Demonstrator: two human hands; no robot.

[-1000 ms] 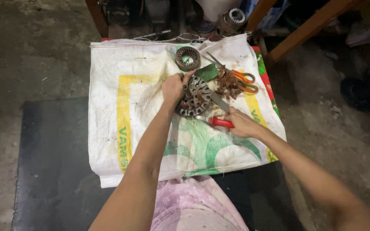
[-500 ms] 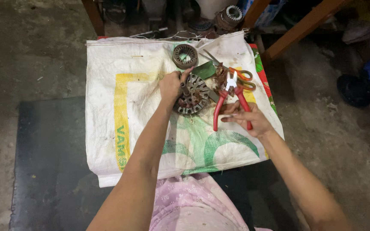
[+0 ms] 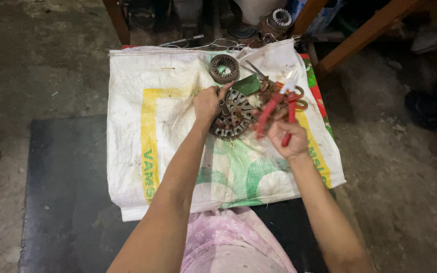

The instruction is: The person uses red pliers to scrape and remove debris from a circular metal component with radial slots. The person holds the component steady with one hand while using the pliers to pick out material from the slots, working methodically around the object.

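My left hand (image 3: 208,102) grips the rim of a round slotted metal motor core (image 3: 234,115), rusty and dark, which rests on a white woven sack (image 3: 173,131). My right hand (image 3: 288,137) holds red-handled pliers (image 3: 278,107) lifted above the sack, jaws pointing away from me, just right of the core. A smaller round metal core (image 3: 224,68) lies beyond my left hand. A tangle of brownish copper wire (image 3: 270,91) and a green piece (image 3: 249,85) sit near the pliers' tip.
The sack lies on a black mat (image 3: 61,202) over a concrete floor. Orange-handled scissors (image 3: 299,98) lie by the wire. Wooden legs (image 3: 365,35) and more round metal parts (image 3: 278,19) stand past the sack's far edge. Pink cloth (image 3: 228,242) covers my lap.
My right hand picked the red-handled pliers up off the sack and raised them beside the core. My left hand stayed on the core.
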